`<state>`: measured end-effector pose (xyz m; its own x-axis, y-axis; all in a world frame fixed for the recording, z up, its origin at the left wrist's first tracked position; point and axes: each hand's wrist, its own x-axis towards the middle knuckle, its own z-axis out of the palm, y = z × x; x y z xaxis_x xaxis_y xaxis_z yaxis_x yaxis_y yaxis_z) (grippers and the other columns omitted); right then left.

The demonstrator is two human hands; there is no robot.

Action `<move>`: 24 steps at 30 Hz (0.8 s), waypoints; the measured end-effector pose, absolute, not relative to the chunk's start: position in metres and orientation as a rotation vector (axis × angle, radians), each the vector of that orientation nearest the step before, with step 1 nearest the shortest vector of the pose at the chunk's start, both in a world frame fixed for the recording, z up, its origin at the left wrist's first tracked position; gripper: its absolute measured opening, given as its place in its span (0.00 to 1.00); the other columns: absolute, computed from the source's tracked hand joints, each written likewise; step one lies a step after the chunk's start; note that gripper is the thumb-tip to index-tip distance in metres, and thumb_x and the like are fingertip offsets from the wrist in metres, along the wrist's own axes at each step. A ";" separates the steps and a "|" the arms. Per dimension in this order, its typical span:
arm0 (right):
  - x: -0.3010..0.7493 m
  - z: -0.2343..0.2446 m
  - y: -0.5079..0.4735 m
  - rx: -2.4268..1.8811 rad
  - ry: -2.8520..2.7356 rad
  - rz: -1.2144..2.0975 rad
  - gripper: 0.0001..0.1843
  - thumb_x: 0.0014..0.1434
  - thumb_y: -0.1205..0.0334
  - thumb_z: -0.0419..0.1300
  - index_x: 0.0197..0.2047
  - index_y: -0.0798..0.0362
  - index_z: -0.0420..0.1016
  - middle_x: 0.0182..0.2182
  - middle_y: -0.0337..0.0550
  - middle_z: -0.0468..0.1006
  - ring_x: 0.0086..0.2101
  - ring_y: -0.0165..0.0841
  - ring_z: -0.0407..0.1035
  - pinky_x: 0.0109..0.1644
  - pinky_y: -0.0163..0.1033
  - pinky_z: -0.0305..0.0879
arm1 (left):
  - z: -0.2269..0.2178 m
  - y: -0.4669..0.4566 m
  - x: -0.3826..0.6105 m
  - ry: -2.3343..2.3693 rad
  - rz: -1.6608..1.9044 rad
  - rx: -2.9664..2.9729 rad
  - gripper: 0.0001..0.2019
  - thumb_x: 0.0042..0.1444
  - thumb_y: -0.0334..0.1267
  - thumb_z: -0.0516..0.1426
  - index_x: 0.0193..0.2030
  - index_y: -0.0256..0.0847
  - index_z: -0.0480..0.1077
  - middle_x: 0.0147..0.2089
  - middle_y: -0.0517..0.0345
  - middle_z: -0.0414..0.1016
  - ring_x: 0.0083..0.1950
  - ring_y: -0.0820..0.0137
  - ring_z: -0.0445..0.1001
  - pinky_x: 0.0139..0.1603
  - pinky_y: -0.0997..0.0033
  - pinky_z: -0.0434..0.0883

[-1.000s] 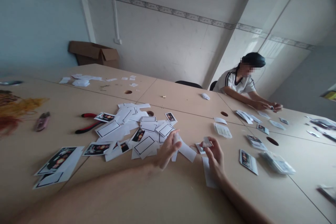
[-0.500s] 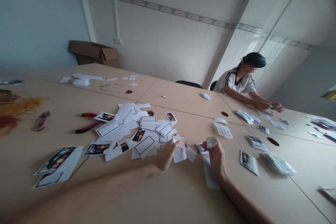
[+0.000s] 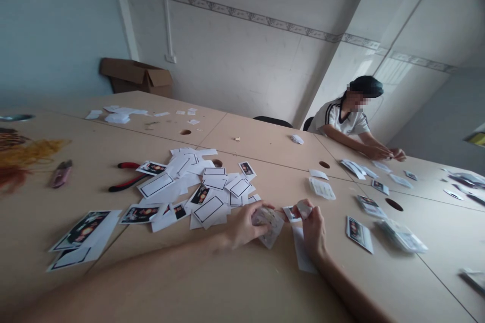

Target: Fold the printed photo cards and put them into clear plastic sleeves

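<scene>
My left hand [image 3: 244, 224] is closed on a clear plastic packet [image 3: 272, 229] just above the table, tilted, its contents too blurred to name. To its right, my right hand [image 3: 314, 232] pinches a small whitish translucent piece [image 3: 303, 209]. Under and beside that hand lie a white paper strip [image 3: 301, 250] and a small printed card [image 3: 290, 213]. Left of my left hand spreads a loose heap of white cards [image 3: 208, 209], some with black frames and some with dark pictures.
Red-handled pliers [image 3: 127, 185] and a pink cutter [image 3: 61, 174] lie at left, near yellow and red threads [image 3: 36, 154]. Filled clear packets [image 3: 403, 236] and cards [image 3: 358, 233] lie at right. A co-worker [image 3: 346, 121] sits across the table [image 3: 242, 282]. A cardboard box [image 3: 132, 75] stands behind.
My left hand has turned the plastic packet, so its broad face now shows, tilted. The whitish piece in my right hand has tipped and shifted slightly.
</scene>
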<state>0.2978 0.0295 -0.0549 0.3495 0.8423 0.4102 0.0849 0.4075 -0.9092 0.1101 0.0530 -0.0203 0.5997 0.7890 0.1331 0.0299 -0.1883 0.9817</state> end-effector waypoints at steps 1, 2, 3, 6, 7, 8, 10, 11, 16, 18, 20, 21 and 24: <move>0.299 -0.055 0.031 -1.057 -1.115 0.645 0.24 0.55 0.43 0.38 0.22 0.52 0.60 0.19 0.37 0.63 0.23 0.29 0.61 0.28 0.35 0.58 | -0.020 0.053 0.110 0.682 0.777 1.619 0.17 0.43 0.35 0.56 0.43 0.49 0.67 0.35 0.66 0.73 0.38 0.69 0.71 0.35 0.74 0.66; 0.299 -0.056 0.031 -1.069 -1.109 0.662 0.24 0.55 0.43 0.38 0.21 0.52 0.60 0.19 0.37 0.62 0.23 0.29 0.60 0.28 0.35 0.58 | -0.019 0.052 0.110 0.672 0.767 1.609 0.18 0.42 0.35 0.56 0.44 0.49 0.66 0.36 0.66 0.73 0.38 0.70 0.71 0.35 0.75 0.66; 0.300 -0.055 0.031 -1.088 -1.110 0.667 0.24 0.55 0.44 0.39 0.21 0.52 0.60 0.19 0.37 0.62 0.23 0.29 0.59 0.28 0.34 0.57 | -0.017 0.052 0.110 0.671 0.760 1.608 0.20 0.41 0.35 0.57 0.45 0.49 0.66 0.36 0.66 0.73 0.38 0.70 0.71 0.36 0.75 0.66; 0.299 -0.052 0.029 -1.174 -1.144 0.579 0.22 0.56 0.46 0.43 0.20 0.52 0.59 0.19 0.37 0.60 0.23 0.28 0.55 0.27 0.33 0.54 | -0.010 0.049 0.110 0.721 0.740 1.672 0.28 0.36 0.31 0.60 0.48 0.47 0.64 0.36 0.63 0.74 0.37 0.68 0.71 0.36 0.73 0.68; 0.299 -0.050 0.027 -1.191 -1.156 0.556 0.21 0.55 0.47 0.44 0.21 0.52 0.59 0.19 0.36 0.59 0.23 0.28 0.54 0.27 0.33 0.53 | -0.009 0.049 0.110 0.748 0.737 1.706 0.29 0.35 0.30 0.60 0.49 0.47 0.64 0.36 0.62 0.74 0.36 0.67 0.71 0.36 0.72 0.68; 0.298 -0.049 0.026 -1.196 -1.168 0.546 0.19 0.55 0.48 0.45 0.21 0.52 0.59 0.19 0.36 0.58 0.23 0.27 0.53 0.27 0.33 0.52 | -0.008 0.049 0.110 0.772 0.741 1.740 0.29 0.35 0.30 0.60 0.49 0.47 0.64 0.36 0.62 0.74 0.36 0.67 0.71 0.36 0.72 0.68; 0.297 -0.047 0.024 -1.183 -1.183 0.561 0.17 0.55 0.50 0.48 0.22 0.52 0.59 0.19 0.35 0.56 0.23 0.27 0.52 0.26 0.32 0.51 | -0.009 0.050 0.111 0.777 0.748 1.766 0.27 0.36 0.30 0.60 0.48 0.48 0.64 0.36 0.63 0.73 0.37 0.67 0.71 0.37 0.72 0.68; 0.297 -0.045 0.024 -1.166 -1.188 0.578 0.16 0.54 0.50 0.49 0.22 0.53 0.59 0.19 0.35 0.56 0.23 0.27 0.52 0.26 0.32 0.51 | -0.011 0.050 0.111 0.753 0.752 1.755 0.26 0.37 0.31 0.60 0.47 0.47 0.64 0.37 0.62 0.73 0.38 0.67 0.71 0.38 0.72 0.68; 0.291 -0.040 0.024 -1.028 -1.164 0.698 0.14 0.50 0.54 0.55 0.24 0.52 0.56 0.20 0.33 0.56 0.22 0.25 0.55 0.26 0.31 0.54 | -0.027 0.056 0.115 0.661 0.769 1.702 0.23 0.40 0.32 0.59 0.47 0.42 0.62 0.40 0.59 0.71 0.40 0.67 0.70 0.40 0.71 0.67; 0.288 -0.038 0.023 -0.979 -1.137 0.757 0.13 0.48 0.56 0.58 0.25 0.51 0.55 0.22 0.33 0.57 0.23 0.25 0.56 0.26 0.31 0.57 | -0.032 0.057 0.115 0.690 0.781 1.710 0.24 0.40 0.32 0.59 0.47 0.42 0.62 0.42 0.58 0.70 0.41 0.67 0.69 0.40 0.72 0.66; 0.285 -0.036 0.022 -0.931 -1.124 0.812 0.13 0.47 0.58 0.59 0.26 0.51 0.55 0.23 0.33 0.59 0.24 0.25 0.58 0.27 0.32 0.59 | -0.034 0.058 0.115 0.711 0.790 1.714 0.25 0.39 0.32 0.60 0.48 0.42 0.62 0.44 0.57 0.70 0.43 0.66 0.69 0.42 0.71 0.66; 0.284 -0.035 0.021 -0.910 -1.121 0.834 0.13 0.47 0.59 0.59 0.27 0.51 0.55 0.24 0.33 0.59 0.24 0.25 0.59 0.28 0.32 0.59 | -0.035 0.058 0.115 0.719 0.796 1.713 0.26 0.39 0.32 0.60 0.48 0.42 0.62 0.45 0.56 0.69 0.44 0.66 0.68 0.43 0.71 0.66; 0.283 -0.034 0.020 -0.892 -1.113 0.861 0.14 0.46 0.61 0.61 0.29 0.50 0.56 0.26 0.34 0.61 0.26 0.25 0.60 0.29 0.32 0.60 | -0.032 0.057 0.114 0.726 0.808 1.715 0.26 0.39 0.33 0.60 0.48 0.42 0.62 0.46 0.56 0.69 0.45 0.65 0.68 0.45 0.70 0.65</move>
